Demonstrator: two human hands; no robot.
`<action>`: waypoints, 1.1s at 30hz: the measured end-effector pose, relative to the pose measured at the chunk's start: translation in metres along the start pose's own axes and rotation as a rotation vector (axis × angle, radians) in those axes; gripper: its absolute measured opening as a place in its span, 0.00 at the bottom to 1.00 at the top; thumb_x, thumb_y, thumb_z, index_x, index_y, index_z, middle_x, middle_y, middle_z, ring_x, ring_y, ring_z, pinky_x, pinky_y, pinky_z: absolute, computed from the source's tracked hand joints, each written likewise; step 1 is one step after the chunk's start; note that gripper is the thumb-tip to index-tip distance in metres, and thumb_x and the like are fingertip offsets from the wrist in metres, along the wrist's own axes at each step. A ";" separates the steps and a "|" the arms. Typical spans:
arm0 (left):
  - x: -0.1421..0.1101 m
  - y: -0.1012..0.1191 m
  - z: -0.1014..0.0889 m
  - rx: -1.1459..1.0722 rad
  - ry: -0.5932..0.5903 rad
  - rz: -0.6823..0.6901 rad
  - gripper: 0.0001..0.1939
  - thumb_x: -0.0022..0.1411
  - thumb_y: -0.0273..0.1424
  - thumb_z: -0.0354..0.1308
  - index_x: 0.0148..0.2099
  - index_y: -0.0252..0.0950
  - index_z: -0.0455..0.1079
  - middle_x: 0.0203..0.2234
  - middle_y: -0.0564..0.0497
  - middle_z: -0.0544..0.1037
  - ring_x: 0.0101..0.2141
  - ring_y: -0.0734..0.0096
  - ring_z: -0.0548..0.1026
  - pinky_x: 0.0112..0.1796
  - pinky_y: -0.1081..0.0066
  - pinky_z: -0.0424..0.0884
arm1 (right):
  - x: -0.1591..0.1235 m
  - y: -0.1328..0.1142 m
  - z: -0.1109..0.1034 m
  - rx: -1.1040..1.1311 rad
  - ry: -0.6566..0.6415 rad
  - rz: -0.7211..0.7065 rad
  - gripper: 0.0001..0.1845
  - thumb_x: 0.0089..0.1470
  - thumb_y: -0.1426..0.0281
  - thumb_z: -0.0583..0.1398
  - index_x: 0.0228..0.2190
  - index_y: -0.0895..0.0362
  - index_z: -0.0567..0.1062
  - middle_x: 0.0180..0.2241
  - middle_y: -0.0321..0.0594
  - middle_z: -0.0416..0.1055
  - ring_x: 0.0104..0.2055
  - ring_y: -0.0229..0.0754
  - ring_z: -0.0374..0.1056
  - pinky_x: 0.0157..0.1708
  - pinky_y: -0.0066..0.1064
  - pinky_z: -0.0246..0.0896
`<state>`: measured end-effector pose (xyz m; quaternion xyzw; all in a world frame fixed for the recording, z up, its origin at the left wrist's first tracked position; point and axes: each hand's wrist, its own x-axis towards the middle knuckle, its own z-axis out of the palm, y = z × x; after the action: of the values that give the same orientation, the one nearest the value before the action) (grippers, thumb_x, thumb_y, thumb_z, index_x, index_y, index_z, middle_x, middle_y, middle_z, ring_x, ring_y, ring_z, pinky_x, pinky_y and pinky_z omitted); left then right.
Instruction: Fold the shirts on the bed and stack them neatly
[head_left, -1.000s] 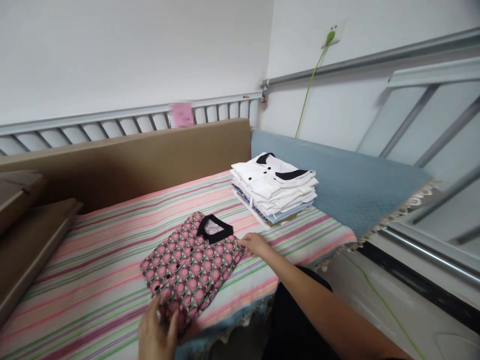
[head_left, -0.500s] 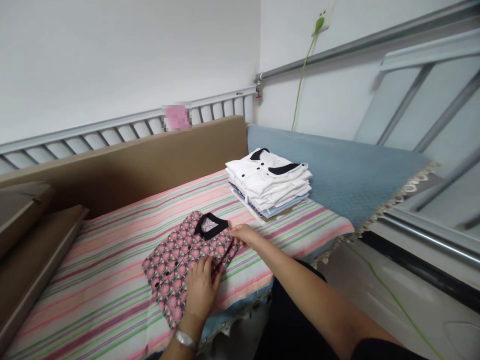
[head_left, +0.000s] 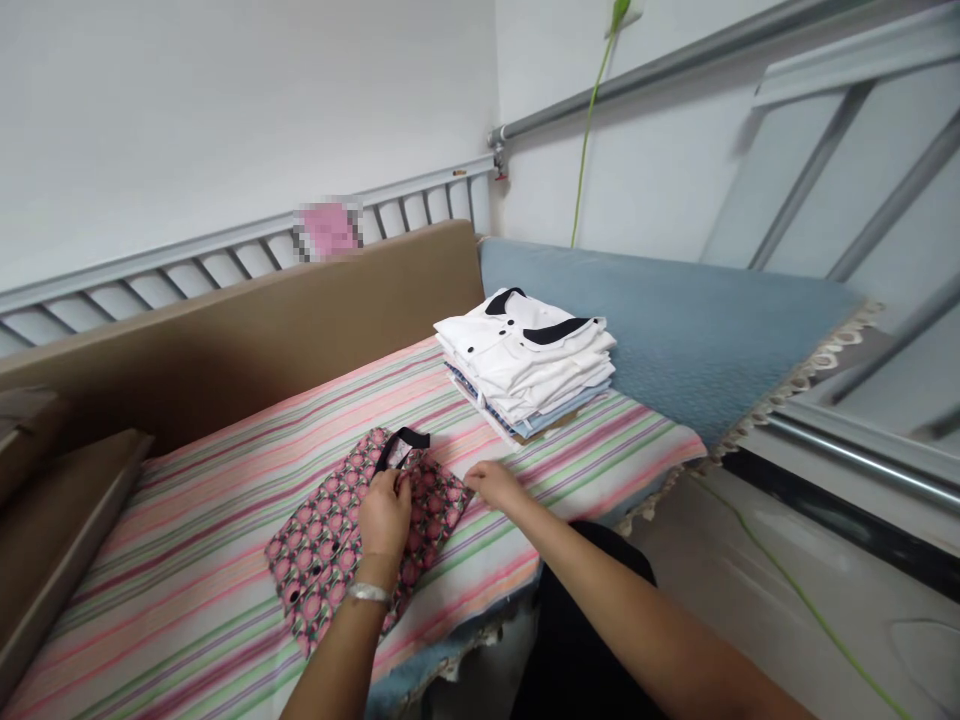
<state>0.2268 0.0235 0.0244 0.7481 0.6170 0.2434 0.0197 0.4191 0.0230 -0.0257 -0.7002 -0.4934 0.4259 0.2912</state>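
Patterned shirt (head_left: 330, 530) lies on the striped sheet (head_left: 202, 530); we judge it light, soft, perhaps slippery, best gripped at collar (head_left: 415, 438) and outer corner (head_left: 457, 490). Our left hand (head_left: 385, 515) pinches cloth below the collar, our right hand (head_left: 495, 484) that corner. On shirt or folded stack (head_left: 517, 360) we read no brand or writing

A radiator (head_left: 186, 279) and striped cloth (head_left: 210, 530) suggest a home.

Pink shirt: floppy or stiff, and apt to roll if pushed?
The pink shirt will probably flop: its thin-looking cloth bends at the left hand. Rolling seems unlikely, since it lies mostly flat on the sheet.
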 end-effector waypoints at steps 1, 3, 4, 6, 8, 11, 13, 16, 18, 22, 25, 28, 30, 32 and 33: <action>-0.001 -0.001 0.000 -0.012 0.012 -0.011 0.13 0.62 0.35 0.45 0.35 0.36 0.70 0.31 0.46 0.76 0.33 0.67 0.73 0.32 0.70 0.62 | -0.002 0.005 0.002 -0.041 0.005 -0.012 0.08 0.53 0.68 0.58 0.33 0.58 0.75 0.24 0.36 0.74 0.22 0.34 0.67 0.21 0.21 0.56; -0.004 -0.002 0.003 -0.040 0.030 -0.023 0.13 0.62 0.35 0.46 0.37 0.36 0.70 0.31 0.47 0.76 0.33 0.67 0.73 0.32 0.71 0.63 | -0.008 0.007 0.006 -0.130 0.032 -0.059 0.10 0.51 0.65 0.59 0.34 0.58 0.76 0.27 0.38 0.75 0.27 0.36 0.69 0.25 0.24 0.59; -0.005 -0.002 0.005 -0.055 0.038 -0.027 0.13 0.62 0.36 0.47 0.37 0.36 0.70 0.31 0.47 0.76 0.32 0.68 0.73 0.32 0.71 0.63 | -0.011 0.006 0.006 -0.179 0.058 -0.092 0.11 0.51 0.64 0.60 0.34 0.58 0.76 0.30 0.39 0.75 0.30 0.38 0.70 0.29 0.25 0.60; -0.008 -0.002 0.008 -0.082 0.058 -0.038 0.13 0.61 0.36 0.47 0.38 0.36 0.70 0.30 0.48 0.76 0.31 0.68 0.73 0.33 0.71 0.64 | -0.016 -0.002 0.006 -0.282 0.118 -0.170 0.12 0.51 0.64 0.59 0.35 0.58 0.77 0.36 0.43 0.74 0.40 0.42 0.69 0.38 0.28 0.60; -0.009 -0.003 0.010 -0.107 0.086 -0.050 0.13 0.61 0.36 0.47 0.38 0.36 0.70 0.30 0.48 0.76 0.31 0.68 0.73 0.33 0.70 0.65 | -0.020 -0.013 0.006 -0.383 0.151 -0.246 0.13 0.52 0.63 0.58 0.36 0.57 0.77 0.41 0.45 0.73 0.46 0.44 0.66 0.45 0.30 0.56; -0.011 -0.005 0.011 -0.138 0.114 -0.054 0.13 0.61 0.36 0.48 0.37 0.36 0.70 0.30 0.48 0.76 0.31 0.68 0.73 0.34 0.70 0.65 | -0.021 -0.027 0.008 -0.522 0.120 -0.313 0.12 0.48 0.63 0.60 0.33 0.56 0.78 0.39 0.47 0.73 0.46 0.47 0.66 0.45 0.32 0.55; -0.012 -0.006 0.011 -0.150 0.117 -0.053 0.13 0.60 0.36 0.48 0.37 0.36 0.70 0.29 0.48 0.76 0.31 0.68 0.73 0.34 0.70 0.65 | -0.017 -0.033 0.011 -0.599 0.079 -0.319 0.10 0.46 0.66 0.61 0.31 0.57 0.78 0.35 0.47 0.75 0.42 0.49 0.68 0.41 0.33 0.57; -0.014 -0.005 0.013 -0.159 0.105 -0.044 0.12 0.61 0.36 0.48 0.38 0.36 0.70 0.30 0.48 0.76 0.32 0.68 0.73 0.34 0.70 0.66 | -0.010 -0.036 0.014 -0.668 0.041 -0.323 0.07 0.47 0.70 0.59 0.29 0.56 0.78 0.30 0.44 0.76 0.36 0.46 0.70 0.36 0.31 0.58; -0.015 -0.003 0.017 -0.149 0.095 -0.025 0.12 0.61 0.35 0.47 0.39 0.36 0.70 0.31 0.48 0.76 0.33 0.67 0.73 0.35 0.70 0.66 | -0.006 -0.034 0.015 -0.681 0.037 -0.358 0.08 0.49 0.69 0.57 0.28 0.55 0.77 0.31 0.42 0.76 0.35 0.44 0.70 0.36 0.30 0.57; -0.021 0.004 0.028 -0.062 0.040 0.057 0.13 0.63 0.34 0.45 0.41 0.37 0.70 0.34 0.47 0.76 0.35 0.67 0.74 0.34 0.71 0.66 | -0.001 -0.023 0.020 -0.686 0.098 -0.463 0.10 0.53 0.69 0.56 0.36 0.55 0.75 0.39 0.43 0.74 0.43 0.45 0.67 0.43 0.31 0.54; -0.029 0.009 0.039 0.015 -0.068 0.127 0.14 0.63 0.31 0.44 0.44 0.38 0.69 0.37 0.46 0.76 0.36 0.67 0.74 0.34 0.70 0.66 | 0.001 -0.013 0.024 -0.694 0.139 -0.497 0.12 0.55 0.73 0.53 0.37 0.58 0.74 0.39 0.46 0.73 0.45 0.46 0.65 0.44 0.34 0.51; -0.039 0.011 0.047 0.058 -0.163 0.166 0.16 0.64 0.32 0.41 0.47 0.39 0.68 0.38 0.45 0.75 0.35 0.67 0.74 0.34 0.70 0.66 | 0.003 -0.006 0.028 -0.688 0.163 -0.525 0.11 0.55 0.74 0.52 0.35 0.57 0.74 0.37 0.44 0.73 0.43 0.45 0.64 0.43 0.33 0.50; -0.043 0.012 0.051 0.072 -0.207 0.176 0.18 0.65 0.32 0.39 0.48 0.38 0.67 0.37 0.45 0.75 0.34 0.67 0.73 0.34 0.69 0.66 | 0.004 -0.003 0.028 -0.682 0.183 -0.533 0.10 0.54 0.74 0.53 0.34 0.56 0.74 0.36 0.43 0.73 0.42 0.45 0.64 0.42 0.33 0.50; -0.045 0.015 0.053 0.079 -0.233 0.176 0.17 0.65 0.30 0.39 0.47 0.37 0.67 0.36 0.45 0.75 0.34 0.66 0.73 0.34 0.68 0.66 | 0.004 0.000 0.028 -0.672 0.212 -0.530 0.10 0.54 0.74 0.53 0.33 0.56 0.74 0.35 0.43 0.73 0.41 0.45 0.64 0.41 0.33 0.50; -0.046 0.018 0.053 0.077 -0.242 0.177 0.16 0.64 0.29 0.41 0.46 0.37 0.68 0.35 0.45 0.75 0.34 0.65 0.73 0.34 0.68 0.66 | 0.003 0.002 0.027 -0.666 0.226 -0.528 0.10 0.55 0.74 0.53 0.33 0.56 0.74 0.35 0.42 0.72 0.41 0.44 0.63 0.40 0.33 0.50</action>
<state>0.2583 -0.0090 -0.0324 0.8235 0.5509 0.1282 0.0438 0.3969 0.0252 -0.0410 -0.6481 -0.7308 0.0753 0.2006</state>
